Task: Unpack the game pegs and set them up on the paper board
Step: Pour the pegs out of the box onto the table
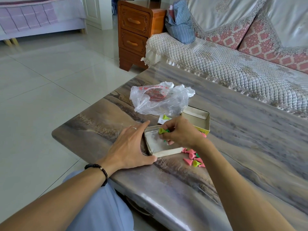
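**Q:** Nearest the lens, what appears?

**R:** Two bare forearms over a blue-clad knee (103, 205). A dark bead bracelet (98, 170) circles the left wrist, at the near corner of the marbled table (233, 172).

**Q:** State of the left hand?

**R:** Left hand (128, 145) lies flat with fingers straight and spread wide, a ring on one finger. Its thumb touches the near corner of the shallow box tray (158, 144); its fingertips reach the tray's far left corner. It holds nothing.

**Q:** And the right hand?

**R:** Right hand (181, 132) hovers over the tray, fingers curled around several pegs. A yellow-green peg (161, 131) juts out between thumb and forefinger, with darker green pegs (167, 130) just behind it. How many are held cannot be told.

**Q:** Where are the remaining pegs?

**R:** A loose heap of pink, green and yellow pegs (193, 158) lies on the table just beneath the right wrist, beside the tray's right edge. One pink peg (203, 135) shows beyond the wrist. One yellow peg (165, 117) stands beyond the right hand's fingers, on a small white paper slip (162, 121).

**Q:** What lies farther out?

**R:** Beyond the right hand sits the other box half (200, 117), open, with a yellow side. A crumpled clear plastic bag (158, 100) with red print lies beyond both hands. Farther off stand a quilted sofa (233, 67) and a wooden drawer cabinet (135, 30).
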